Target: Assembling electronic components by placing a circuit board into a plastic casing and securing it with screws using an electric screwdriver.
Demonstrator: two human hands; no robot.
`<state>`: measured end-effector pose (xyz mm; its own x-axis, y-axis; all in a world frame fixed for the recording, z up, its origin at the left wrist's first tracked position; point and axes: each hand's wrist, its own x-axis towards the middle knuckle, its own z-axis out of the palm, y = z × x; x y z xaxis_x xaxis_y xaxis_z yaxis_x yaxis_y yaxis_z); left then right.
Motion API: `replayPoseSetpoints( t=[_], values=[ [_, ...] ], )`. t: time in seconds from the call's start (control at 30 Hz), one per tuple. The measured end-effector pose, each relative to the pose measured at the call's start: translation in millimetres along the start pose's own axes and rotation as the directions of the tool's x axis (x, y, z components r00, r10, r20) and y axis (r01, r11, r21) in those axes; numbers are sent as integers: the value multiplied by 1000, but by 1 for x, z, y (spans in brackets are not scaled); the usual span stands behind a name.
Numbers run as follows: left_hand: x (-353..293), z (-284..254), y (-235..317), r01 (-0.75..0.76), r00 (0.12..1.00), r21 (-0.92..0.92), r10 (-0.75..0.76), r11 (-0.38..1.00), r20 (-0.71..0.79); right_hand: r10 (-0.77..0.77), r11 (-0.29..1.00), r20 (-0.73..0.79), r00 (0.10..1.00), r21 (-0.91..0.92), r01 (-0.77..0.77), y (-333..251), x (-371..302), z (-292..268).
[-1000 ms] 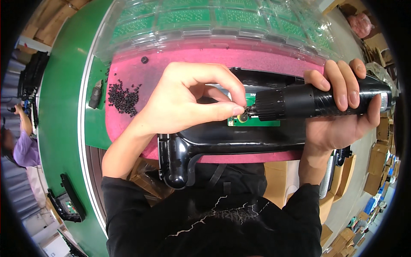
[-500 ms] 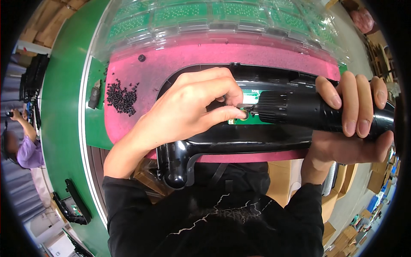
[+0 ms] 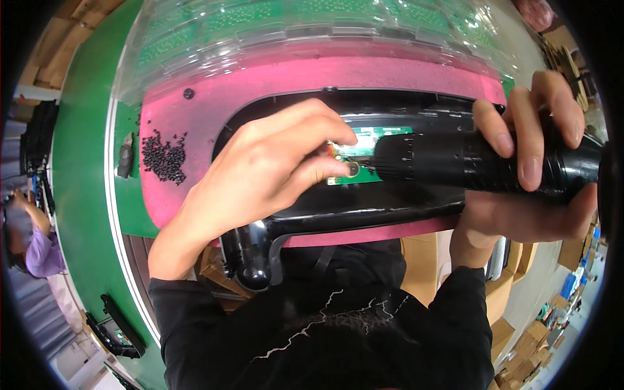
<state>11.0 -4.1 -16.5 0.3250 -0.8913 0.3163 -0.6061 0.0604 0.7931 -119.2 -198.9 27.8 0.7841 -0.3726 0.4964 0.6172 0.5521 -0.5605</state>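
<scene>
My right hand (image 3: pixel 520 143) holds a thick black electric screwdriver (image 3: pixel 429 159) lying almost level, its ring and little fingers lifted off the body. Its bit points left over a green circuit board (image 3: pixel 390 133) that sits inside a long black plastic housing (image 3: pixel 312 218). My left hand (image 3: pixel 266 159) reaches across the housing from the left. Thumb and forefinger are curled close together at the board, next to the bit; what lies between them is too small to make out. A round gold-rimmed part (image 3: pixel 352 169) shows beside the thumb tip.
The housing rests on a pink mat (image 3: pixel 201 107) on a green table (image 3: pixel 88 169). A pile of small black screws (image 3: pixel 164 158) lies left. Clear plastic trays (image 3: pixel 312 39) of green boards stand behind. Another housing (image 3: pixel 116 328) lies lower left; a person in purple (image 3: pixel 42 247) is beyond.
The view has shifted, so the scene sits further left. My left thumb and forefinger have parted slightly at the bit. Some right-hand fingers have lifted from the screwdriver.
</scene>
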Motion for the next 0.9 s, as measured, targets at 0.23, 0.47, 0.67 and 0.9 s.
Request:
replayPoseSetpoints(
  t=[0.23, 0.47, 0.67, 0.9],
  values=[
    [6, -2, 6, 219, 941, 336, -290, 916, 176, -109, 902, -65, 992, -426, 72, -29, 3, -17],
    [-1, 0, 3, 172, 954, 378, -249, 910, 167, -39, 864, -71, 997, -503, -2, -25, 1, -16],
    [-1, 0, -3, 170, 950, 386, -255, 907, 182, -37, 804, -38, 999, -595, 7, -20, 1, -17],
    [-5, -4, -7, 126, 955, 416, -224, 900, 195, -23, 743, 12, 1000, -669, 25, -8, 7, -12]
  ],
)
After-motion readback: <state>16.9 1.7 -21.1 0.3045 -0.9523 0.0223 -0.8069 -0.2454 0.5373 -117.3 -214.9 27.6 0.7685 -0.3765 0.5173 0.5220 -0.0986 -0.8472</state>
